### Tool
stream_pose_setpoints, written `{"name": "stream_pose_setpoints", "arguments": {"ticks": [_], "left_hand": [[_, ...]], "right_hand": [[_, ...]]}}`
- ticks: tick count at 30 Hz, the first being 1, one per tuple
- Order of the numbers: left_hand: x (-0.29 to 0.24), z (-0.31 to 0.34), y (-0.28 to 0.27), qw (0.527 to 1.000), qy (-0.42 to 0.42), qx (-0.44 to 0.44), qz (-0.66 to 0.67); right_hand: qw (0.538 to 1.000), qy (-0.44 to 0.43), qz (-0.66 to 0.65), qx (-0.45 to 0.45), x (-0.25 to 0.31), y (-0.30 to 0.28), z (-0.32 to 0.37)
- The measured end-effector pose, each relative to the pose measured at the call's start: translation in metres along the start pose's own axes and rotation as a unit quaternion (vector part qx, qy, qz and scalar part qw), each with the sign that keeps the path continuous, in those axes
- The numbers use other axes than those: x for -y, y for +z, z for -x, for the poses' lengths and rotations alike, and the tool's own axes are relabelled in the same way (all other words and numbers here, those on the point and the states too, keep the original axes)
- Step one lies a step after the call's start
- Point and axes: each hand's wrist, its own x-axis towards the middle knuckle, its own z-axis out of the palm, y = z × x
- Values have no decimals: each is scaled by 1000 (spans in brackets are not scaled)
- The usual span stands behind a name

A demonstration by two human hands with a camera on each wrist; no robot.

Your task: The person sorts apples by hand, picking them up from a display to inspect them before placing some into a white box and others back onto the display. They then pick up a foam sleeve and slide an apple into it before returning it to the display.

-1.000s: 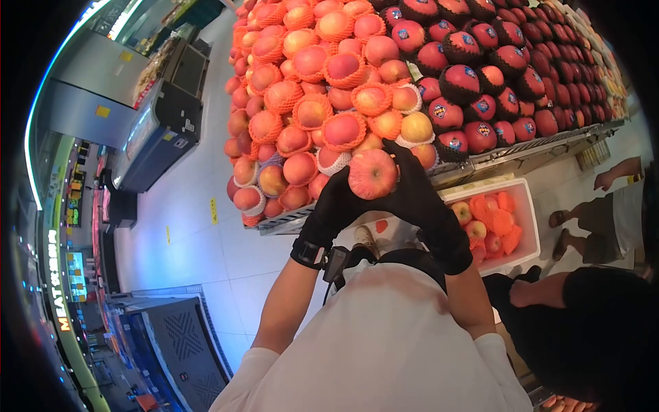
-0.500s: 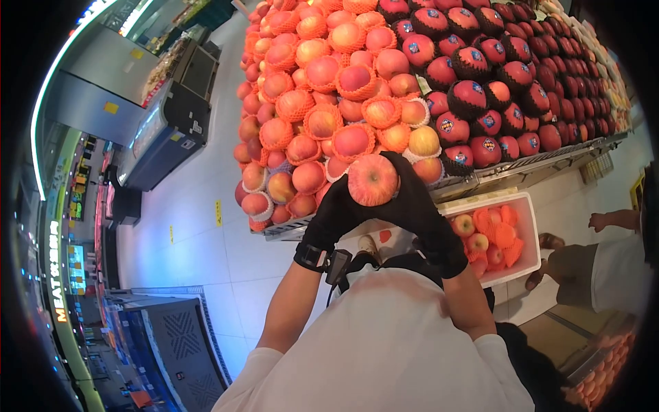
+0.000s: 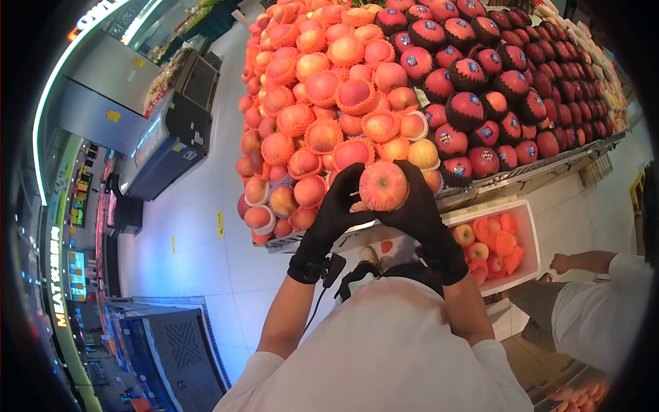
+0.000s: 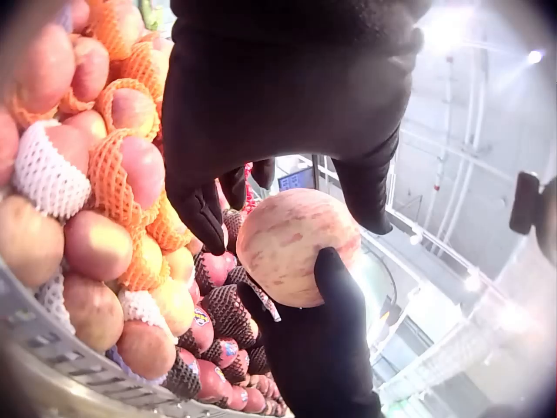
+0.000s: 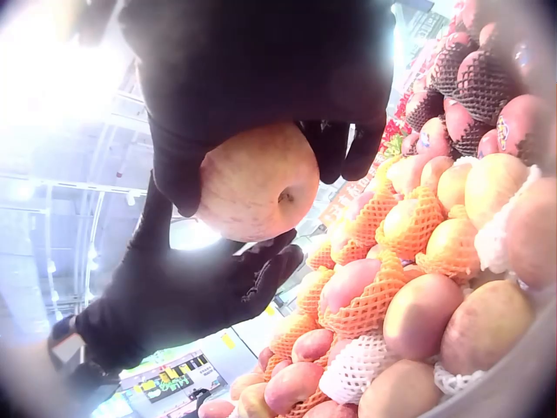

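A pink-red apple (image 3: 383,185) with pale streaks is gripped in my black-gloved right hand (image 3: 416,213), thumb on one side and fingers on the other. In the right wrist view the right hand (image 5: 261,87) covers the top of the apple (image 5: 261,185), and a hollow shows at its end. My gloved left hand (image 3: 335,211) is beside the apple, its thumb and fingers spread. A gap shows between the left palm and the apple (image 4: 298,246) in the left wrist view, where the left hand (image 4: 287,96) arches over it.
Netted apples (image 3: 295,120) are heaped on the stand just beyond my hands, with dark-red stickered fruit (image 3: 467,110) to their right. A white box (image 3: 534,240) of apples and orange nets is low at right. Nearby stands a person in a white shirt (image 3: 597,309).
Both hands cupped the apple before. Now the left hand has come away to the left with its fingers spread, while the right hand holds the apple, slightly further right.
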Motion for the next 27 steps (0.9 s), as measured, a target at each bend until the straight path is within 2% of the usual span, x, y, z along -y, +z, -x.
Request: {"name": "stream_pose_setpoints", "arguments": {"ticks": [4, 7, 10, 16, 27], "left_hand": [[-11, -6, 3, 998, -8, 7, -67], [-7, -8, -3, 999, 1, 10, -52], [-2, -10, -8, 994, 39, 14, -97], [3, -14, -14, 994, 55, 11, -91], [0, -25, -27, 992, 37, 52, -107]], "right_hand": [[1000, 16, -16, 20, 5, -1, -5], [998, 41, -17, 52, 23, -4, -11], [999, 22, -26, 27, 16, -1, -8], [999, 25, -32, 12, 10, 5, -9], [999, 25, -17, 13, 3, 14, -16]]}}
